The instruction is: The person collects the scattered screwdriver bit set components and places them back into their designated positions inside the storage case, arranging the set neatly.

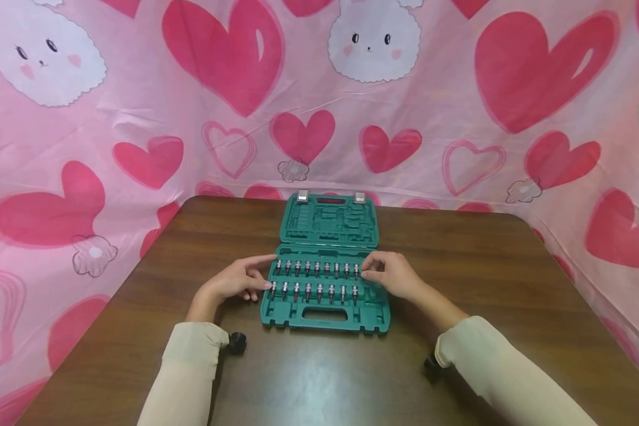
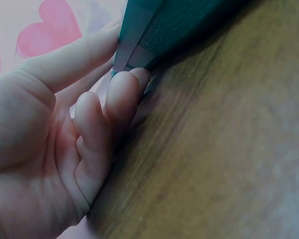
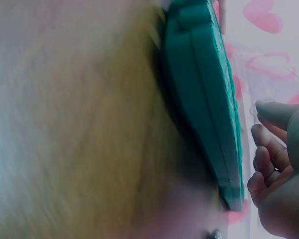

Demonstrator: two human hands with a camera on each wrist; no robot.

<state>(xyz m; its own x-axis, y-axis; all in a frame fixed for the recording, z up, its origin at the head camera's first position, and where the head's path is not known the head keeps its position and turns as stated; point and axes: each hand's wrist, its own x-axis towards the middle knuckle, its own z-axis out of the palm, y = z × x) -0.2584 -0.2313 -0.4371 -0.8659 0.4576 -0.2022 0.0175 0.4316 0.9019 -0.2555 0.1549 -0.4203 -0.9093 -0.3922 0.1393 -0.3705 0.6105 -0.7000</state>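
A green plastic tool case (image 1: 323, 322) lies spread wide on the table, holding two rows of chrome socket bits with dark tips. At its left edge, the left hand (image 1: 239, 279) holds the rim: the index finger reaches the upper corner and the thumb touches near the lower row. In the left wrist view, curled fingers (image 2: 122, 94) lie against the case wall (image 2: 139, 30) by the tabletop. The right hand (image 1: 391, 273) is over the case's right side, its thumb and index tips beside the last socket bit (image 1: 356, 271) of the upper row. Contact there cannot be told.
The case lid (image 1: 330, 222) leans back with two metal latches (image 1: 302, 196) at its top. A brown wooden table (image 1: 319, 378) lies underneath. Pink heart-patterned cloth (image 1: 319, 89) hangs behind and at both sides. A black wrist device (image 1: 237, 343) sits at the left cuff.
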